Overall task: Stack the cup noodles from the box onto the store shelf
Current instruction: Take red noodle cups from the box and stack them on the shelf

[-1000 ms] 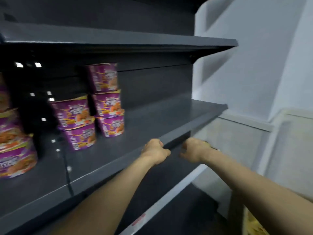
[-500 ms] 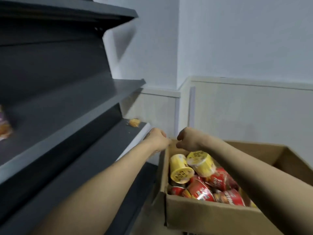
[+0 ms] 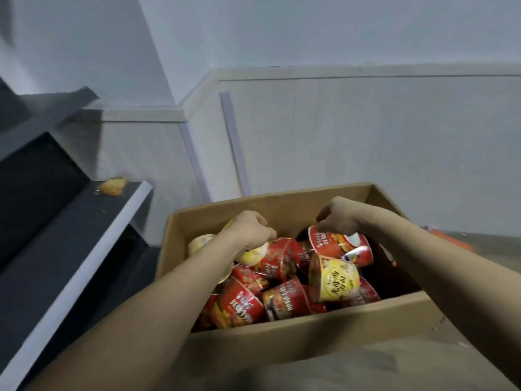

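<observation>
The box (image 3: 310, 331) stood just right of the shelf (image 3: 70, 235), with the wall (image 3: 338, 136) behind it and cup noodles (image 3: 332, 280) heaped inside, many on their sides. A small packet (image 3: 112, 187) lay at the shelf's far end. The left hand (image 3: 251, 228) was over the cups at the box's far left, the right hand (image 3: 341, 218) over those at its far right.

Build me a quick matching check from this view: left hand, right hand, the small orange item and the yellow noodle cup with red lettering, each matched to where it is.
Things:
1. left hand
2. right hand
3. small orange item
4. yellow noodle cup with red lettering

Places:
A. on the dark grey shelf
B. on a red noodle cup at the far side of the brown cardboard box
C. lying in the box, nearer its front wall
D. on a pale yellow cup

Pairs: 1-D, 2-B, 3-A, 4-C.
</observation>
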Demonstrator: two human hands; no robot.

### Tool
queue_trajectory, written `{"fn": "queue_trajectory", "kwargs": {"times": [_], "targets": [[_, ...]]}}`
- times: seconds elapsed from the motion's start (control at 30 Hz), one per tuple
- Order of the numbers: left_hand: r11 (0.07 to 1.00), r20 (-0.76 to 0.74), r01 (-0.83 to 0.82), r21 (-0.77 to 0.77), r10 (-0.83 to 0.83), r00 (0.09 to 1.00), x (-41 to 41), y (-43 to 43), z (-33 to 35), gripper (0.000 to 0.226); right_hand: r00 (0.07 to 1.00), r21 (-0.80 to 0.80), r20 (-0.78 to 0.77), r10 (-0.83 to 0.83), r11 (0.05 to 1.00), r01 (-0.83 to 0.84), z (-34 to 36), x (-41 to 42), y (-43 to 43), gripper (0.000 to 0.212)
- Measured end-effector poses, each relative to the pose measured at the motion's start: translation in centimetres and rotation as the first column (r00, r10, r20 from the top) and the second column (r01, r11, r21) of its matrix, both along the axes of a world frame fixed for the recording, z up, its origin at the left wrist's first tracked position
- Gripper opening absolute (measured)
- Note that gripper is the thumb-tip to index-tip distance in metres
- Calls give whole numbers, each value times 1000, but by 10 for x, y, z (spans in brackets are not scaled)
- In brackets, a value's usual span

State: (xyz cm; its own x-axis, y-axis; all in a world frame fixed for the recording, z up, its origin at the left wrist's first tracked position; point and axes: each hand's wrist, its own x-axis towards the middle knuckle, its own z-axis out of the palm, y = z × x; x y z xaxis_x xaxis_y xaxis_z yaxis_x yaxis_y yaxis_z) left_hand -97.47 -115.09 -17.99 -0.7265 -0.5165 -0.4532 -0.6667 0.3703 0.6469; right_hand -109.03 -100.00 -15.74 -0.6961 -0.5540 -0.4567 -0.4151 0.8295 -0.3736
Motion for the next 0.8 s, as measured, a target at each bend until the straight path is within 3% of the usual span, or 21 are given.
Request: {"fn": "queue_trajectory", "kwargs": {"times": [0.3,0.4,0.53,0.67,0.8], "targets": [[989,172,40,142,-65,983,-95,56,-87,19,975,208,117,-187,965,160,-69,-102,80,23],[982,260,49,181,-96,961,-107,64,-109,19,955,259,197,-223,951,168,-99,-111,93,28],[978,332,68,197,-131,934,-107,53,-130,29,936,234,308,-167,967,95,-132,-100,81,19],[983,417,-4,186,-76,906,-89,15,-143,42,937,138,346,-38,990,-11,-152,-86,47,39],[971,472,-123,205,12,882,-49,-26,-146,31,938,50,338,74,994,-97,-164,-72,6,37]]}}
